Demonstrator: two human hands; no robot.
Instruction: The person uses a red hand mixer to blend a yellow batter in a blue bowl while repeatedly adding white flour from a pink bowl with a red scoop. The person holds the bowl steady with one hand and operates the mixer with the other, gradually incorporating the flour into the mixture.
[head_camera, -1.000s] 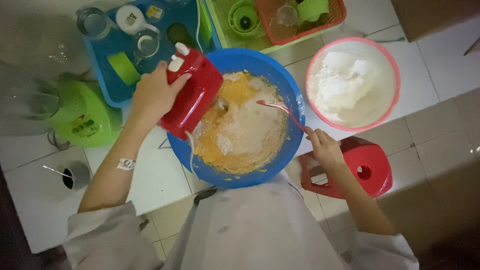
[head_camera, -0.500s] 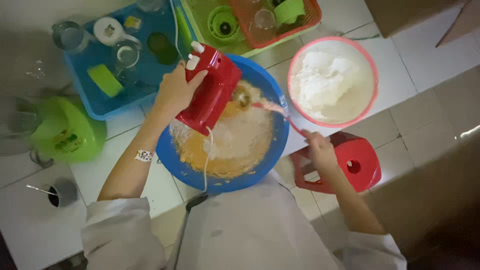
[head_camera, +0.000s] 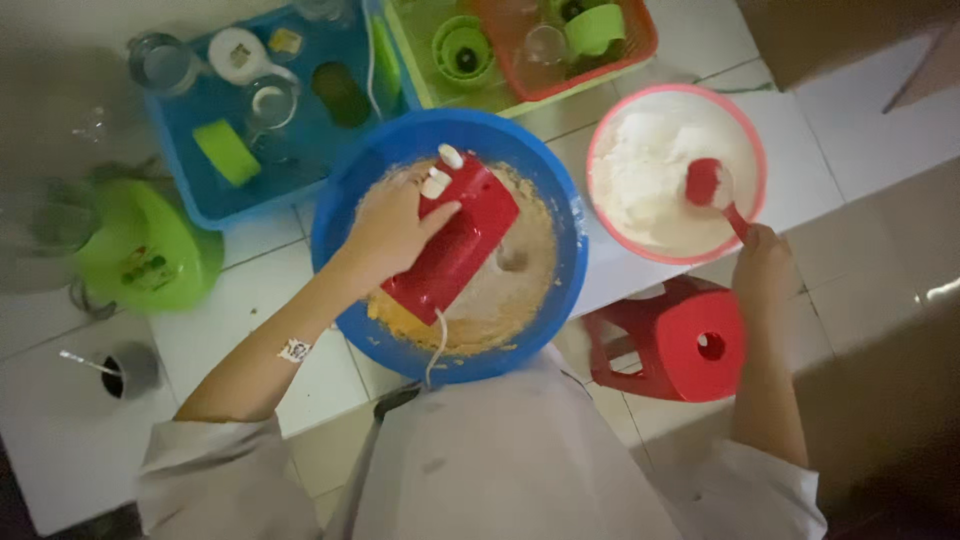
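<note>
A: Where do we find the left hand (head_camera: 392, 226)?
B: Gripping the red hand mixer (head_camera: 452, 246) over batter in the blue bowl (head_camera: 345, 200), centre.
A: And the right hand (head_camera: 762, 270)?
B: At three o'clock, closed on a red spatula (head_camera: 712, 192) dipped in the pink bowl (head_camera: 603, 215) of white flour.

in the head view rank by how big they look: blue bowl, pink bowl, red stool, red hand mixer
1. blue bowl, clearly largest.
2. pink bowl.
3. red stool and red hand mixer look much alike; the stool sits lower, farther from the camera, and is partly hidden, so I would not rank them.
</note>
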